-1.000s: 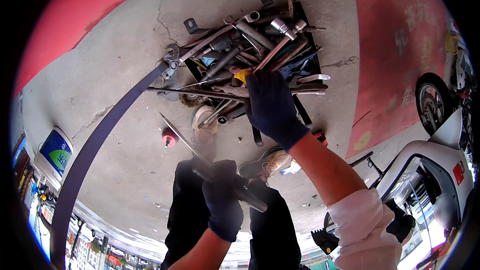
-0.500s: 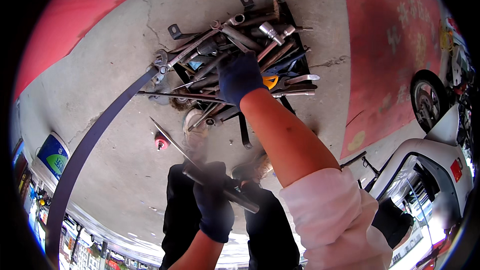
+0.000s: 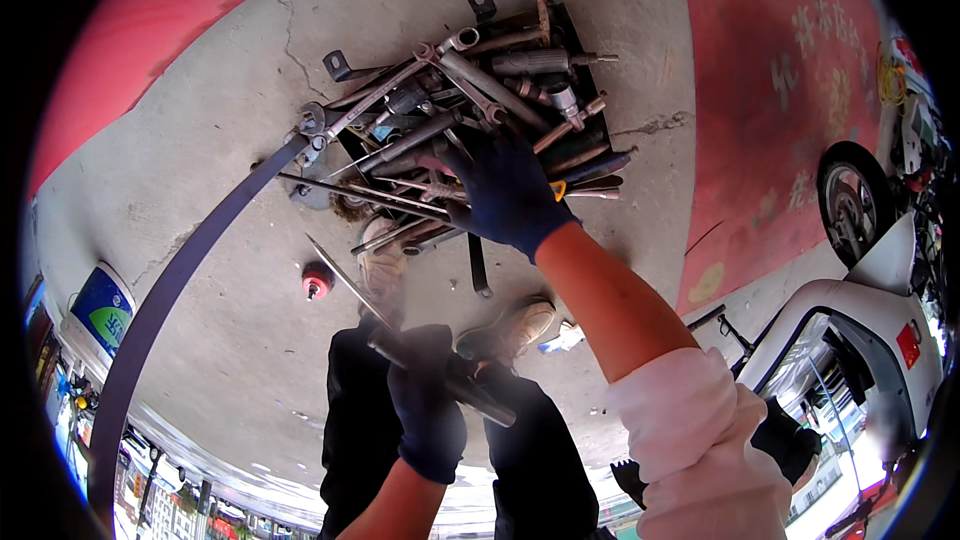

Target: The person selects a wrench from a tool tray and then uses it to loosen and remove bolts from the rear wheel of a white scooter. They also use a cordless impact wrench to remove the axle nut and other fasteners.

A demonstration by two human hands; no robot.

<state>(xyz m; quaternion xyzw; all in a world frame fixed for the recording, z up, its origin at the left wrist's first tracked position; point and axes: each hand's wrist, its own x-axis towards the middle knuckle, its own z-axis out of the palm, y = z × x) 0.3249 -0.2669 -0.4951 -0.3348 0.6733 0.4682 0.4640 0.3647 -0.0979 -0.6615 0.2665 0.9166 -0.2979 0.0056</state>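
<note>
My left hand, in a dark blue glove, is closed low in front of my knees. From it a long thin pale metal shaft points up and left; a dark round bar sticks out on the other side. Whether these are one tool or two I cannot tell. My gloved right hand is over the near right part of a tool heap, fingers apart, fingertips among the tools. A reddish handle lies beside them. Around it are an open-ended wrench, a socket wrench and a yellow handle loop.
The heap lies in a black-edged tray on concrete. A purple strap curves down the left side. A small red-pink object sits near my shoe. Red boards stand around; a white scooter is at the right.
My right hand has drawn back from the heap and shifted right, its fingers now spread. The socket wrench has shifted lower and to the right. My left hand has stayed nearly still.
</note>
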